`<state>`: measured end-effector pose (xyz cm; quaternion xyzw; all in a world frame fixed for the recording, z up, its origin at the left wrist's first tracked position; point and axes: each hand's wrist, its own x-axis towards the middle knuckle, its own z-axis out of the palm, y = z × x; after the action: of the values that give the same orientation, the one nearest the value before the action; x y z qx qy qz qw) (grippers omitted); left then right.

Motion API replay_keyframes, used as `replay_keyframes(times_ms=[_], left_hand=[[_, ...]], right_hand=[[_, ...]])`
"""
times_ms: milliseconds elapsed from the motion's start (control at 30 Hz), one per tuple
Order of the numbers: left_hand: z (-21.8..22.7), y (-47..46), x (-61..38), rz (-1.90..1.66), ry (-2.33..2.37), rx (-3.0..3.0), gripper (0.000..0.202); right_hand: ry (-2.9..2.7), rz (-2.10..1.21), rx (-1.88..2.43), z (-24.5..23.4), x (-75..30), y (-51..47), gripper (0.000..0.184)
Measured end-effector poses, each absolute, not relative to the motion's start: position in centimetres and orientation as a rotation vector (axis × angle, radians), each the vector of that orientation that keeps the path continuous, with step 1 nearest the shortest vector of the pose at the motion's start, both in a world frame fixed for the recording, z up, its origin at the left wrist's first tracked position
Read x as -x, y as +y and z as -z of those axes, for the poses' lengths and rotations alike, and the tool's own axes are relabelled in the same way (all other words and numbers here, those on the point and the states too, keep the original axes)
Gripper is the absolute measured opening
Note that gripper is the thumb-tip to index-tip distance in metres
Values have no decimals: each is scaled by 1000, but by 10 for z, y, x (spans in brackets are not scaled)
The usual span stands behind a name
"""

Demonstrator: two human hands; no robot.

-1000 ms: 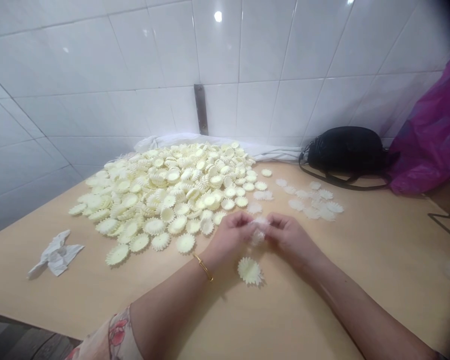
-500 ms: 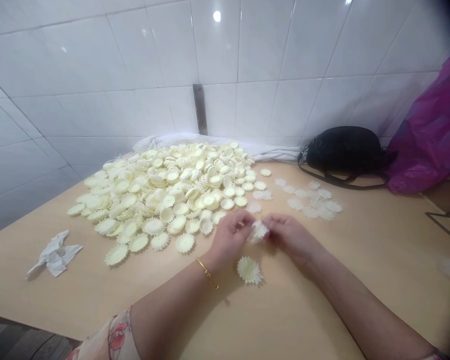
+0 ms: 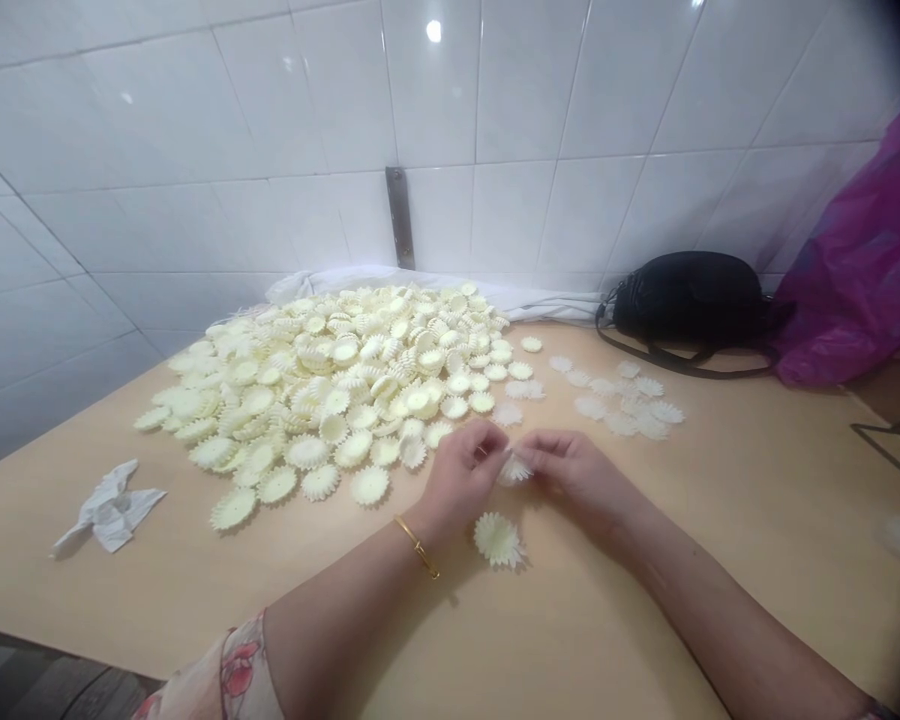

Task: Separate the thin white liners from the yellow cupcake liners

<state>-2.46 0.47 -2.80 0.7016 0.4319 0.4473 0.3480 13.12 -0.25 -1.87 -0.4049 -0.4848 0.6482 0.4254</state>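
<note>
Between my hands is a small white scalloped petal piece (image 3: 515, 470), flower-shaped and thin. My left hand (image 3: 465, 467) pinches its left edge, with thumb and forefinger together. From the other side, my right hand (image 3: 572, 468) grips it in closed fingertips. Just below them on the table lies a pale yellow petal disc (image 3: 497, 540) with a white fringe at its lower right. A large heap of pale yellow scalloped discs (image 3: 337, 370) spreads to the left and behind my hands. Thin white petal pieces (image 3: 634, 405) lie loosely grouped beyond my right hand.
A crumpled white tissue (image 3: 112, 508) lies at left on the wooden table (image 3: 330, 640). Behind the heap runs a white cloth (image 3: 547, 303) along the tiled wall. A black bag (image 3: 690, 300) with a strap and a magenta plastic bag (image 3: 855, 270) stand at the back right.
My right fingers have moved slightly left, closer to my left fingertips. The white petal piece between them has turned and looks narrower, its fringe now pointing down. The disc below has not moved.
</note>
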Motion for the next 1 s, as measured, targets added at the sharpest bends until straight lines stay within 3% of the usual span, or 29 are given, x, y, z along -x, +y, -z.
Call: replay_keyframes(times_ms=[500, 1000], left_hand=[[24, 2, 25, -1095, 1120, -1856, 8], [17, 10, 28, -1312, 1222, -1450, 11]], right_hand=[[-1060, -1560, 1058, 23, -134, 2, 27], [-1247, -872, 1491, 30, -162, 21, 24]])
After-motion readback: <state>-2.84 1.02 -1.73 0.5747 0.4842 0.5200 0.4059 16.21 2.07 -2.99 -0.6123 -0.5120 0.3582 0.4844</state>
